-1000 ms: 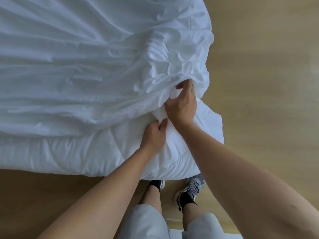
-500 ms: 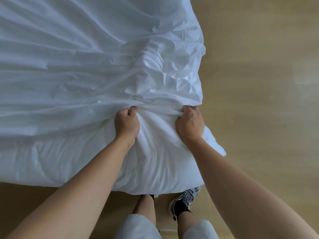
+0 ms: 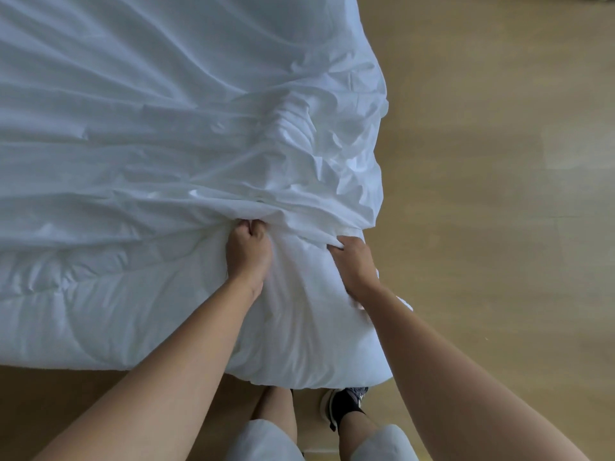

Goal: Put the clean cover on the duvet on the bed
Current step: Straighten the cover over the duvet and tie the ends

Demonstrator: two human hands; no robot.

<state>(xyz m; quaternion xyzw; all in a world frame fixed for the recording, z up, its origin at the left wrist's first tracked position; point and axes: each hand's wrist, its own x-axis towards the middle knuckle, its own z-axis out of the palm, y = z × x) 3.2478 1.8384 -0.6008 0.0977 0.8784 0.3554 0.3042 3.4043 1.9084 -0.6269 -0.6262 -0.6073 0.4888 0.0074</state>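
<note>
A white duvet cover (image 3: 166, 121) lies wrinkled over most of the bed, bunched up near the bed's right corner. Its open edge runs across the near part, and below it the padded white duvet (image 3: 109, 311) shows uncovered along the near edge. My left hand (image 3: 248, 254) grips the bunched edge of the cover with curled fingers. My right hand (image 3: 354, 264) grips the same edge about a hand's width to the right, close to the duvet's corner. Both arms reach forward over the exposed duvet.
Light wooden floor (image 3: 499, 194) runs along the right side and in front of the bed. My legs and a dark shoe (image 3: 342, 404) stand right at the near corner.
My hands were together at the corner; the left moved left along the cover's edge. Both have since pulled that edge toward me, so less duvet shows at the corner.
</note>
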